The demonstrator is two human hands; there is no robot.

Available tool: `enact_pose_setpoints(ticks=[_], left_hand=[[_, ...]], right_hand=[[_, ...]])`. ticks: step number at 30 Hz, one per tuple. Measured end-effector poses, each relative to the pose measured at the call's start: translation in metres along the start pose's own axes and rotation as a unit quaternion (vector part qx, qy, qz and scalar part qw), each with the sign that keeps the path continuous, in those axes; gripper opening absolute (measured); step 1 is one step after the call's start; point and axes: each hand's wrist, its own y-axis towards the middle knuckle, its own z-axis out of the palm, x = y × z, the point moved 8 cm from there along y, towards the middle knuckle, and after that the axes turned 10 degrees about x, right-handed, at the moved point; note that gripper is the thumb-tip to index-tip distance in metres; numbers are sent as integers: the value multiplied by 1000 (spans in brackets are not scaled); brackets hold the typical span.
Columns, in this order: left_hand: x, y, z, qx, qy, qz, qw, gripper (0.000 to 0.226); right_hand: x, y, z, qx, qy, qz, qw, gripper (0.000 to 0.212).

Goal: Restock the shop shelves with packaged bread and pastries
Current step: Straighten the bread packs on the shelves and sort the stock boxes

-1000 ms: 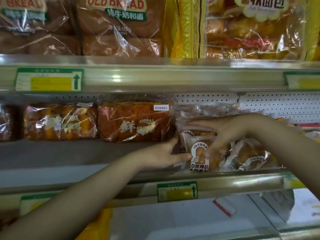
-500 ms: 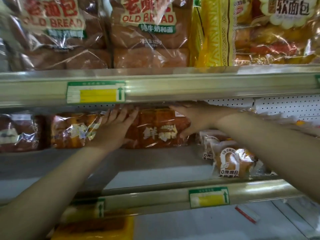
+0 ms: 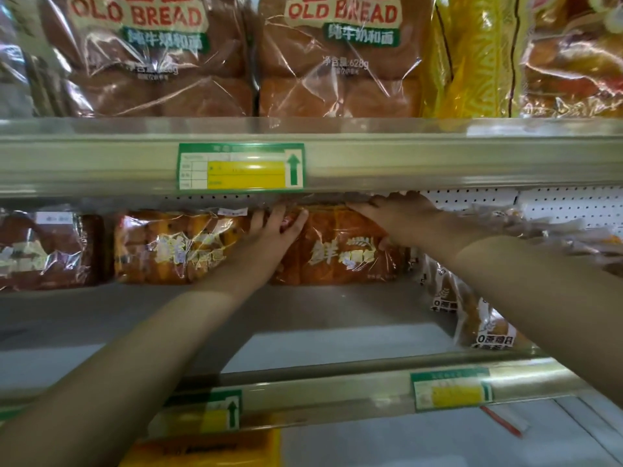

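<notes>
Head view: two "OLD BREAD" bags point(image 3: 340, 59) stand side by side on the top shelf point(image 3: 404, 156), with a yellow package point(image 3: 472, 59) to their right. On the middle shelf point(image 3: 303, 335), three wrapped loaves sit in a row at the back. The left hand point(image 3: 269, 241) lies flat, fingers spread, against the left end of the reddish-brown loaf point(image 3: 340, 251). The right hand point(image 3: 397, 217) clasps its top right corner. Small bun packets point(image 3: 485, 328) crowd the right, partly behind the right forearm. Three price tags point(image 3: 241, 166) show on the rails.
</notes>
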Motion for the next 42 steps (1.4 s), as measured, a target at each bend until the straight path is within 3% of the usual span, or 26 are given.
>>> enact_pose_setpoints(ticks=[6,9,13,16,19,22,27,30,35,42], left_hand=[[0,-6,7,-16,-32,28,999,100],[8,-21,-1,1,-196,24,980,96],[5,-66,-13,2,-407,-10,913,81],[-14,-118,-23,-20,-568,2,823,79],[-37,-174,-34,-92,-680,-13,727,64],[-59,-219,-38,-172,-694,-42,698,55],[-106,-278,-24,-220,-705,-102,667,50],[-133,-304,-10,-217,-731,-132,634,53],[-159,-343,13,-211,-724,-178,632,56],[-153,-392,62,-192,-723,-249,615,57]], right_hand=[[3,-6,0,22,53,10,998,113],[12,-26,-3,49,184,-9,982,111],[48,-85,-16,15,372,-75,925,84],[70,-132,-21,-82,529,-109,838,71],[84,-171,-7,-136,688,-121,703,59],[99,-203,16,-130,790,-126,585,56],[121,-250,62,-72,867,-141,473,55],[126,-276,81,-44,882,-152,444,55],[144,-304,100,0,886,-175,430,71],[183,-321,121,63,892,-167,415,57]])
